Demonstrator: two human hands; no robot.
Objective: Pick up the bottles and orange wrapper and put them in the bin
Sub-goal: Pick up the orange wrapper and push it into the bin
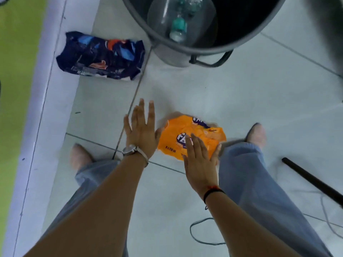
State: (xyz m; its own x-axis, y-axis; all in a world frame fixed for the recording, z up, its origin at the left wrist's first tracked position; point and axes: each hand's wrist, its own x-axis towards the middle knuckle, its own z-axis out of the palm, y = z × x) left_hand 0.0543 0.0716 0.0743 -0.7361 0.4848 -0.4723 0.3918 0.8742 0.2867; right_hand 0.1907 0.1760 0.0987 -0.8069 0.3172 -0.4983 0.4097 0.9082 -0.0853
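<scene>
The orange wrapper (196, 135) lies crumpled on the pale floor tiles between my feet. My right hand (199, 160) hovers over its near edge with flat, spread fingers and holds nothing. My left hand (143, 133), with a watch on the wrist, is spread open just left of the wrapper, its thumb close to the wrapper's edge. At the top stands the grey bin (178, 52). Clear plastic bottles (178, 25) with green labels lie inside it.
A dark blue wrapper (101, 55) lies on the floor left of the bin, by a white ledge (46, 108). A black rod (311, 179) and thin cables (204, 236) lie at the right and bottom. My shoes and jeans flank the orange wrapper.
</scene>
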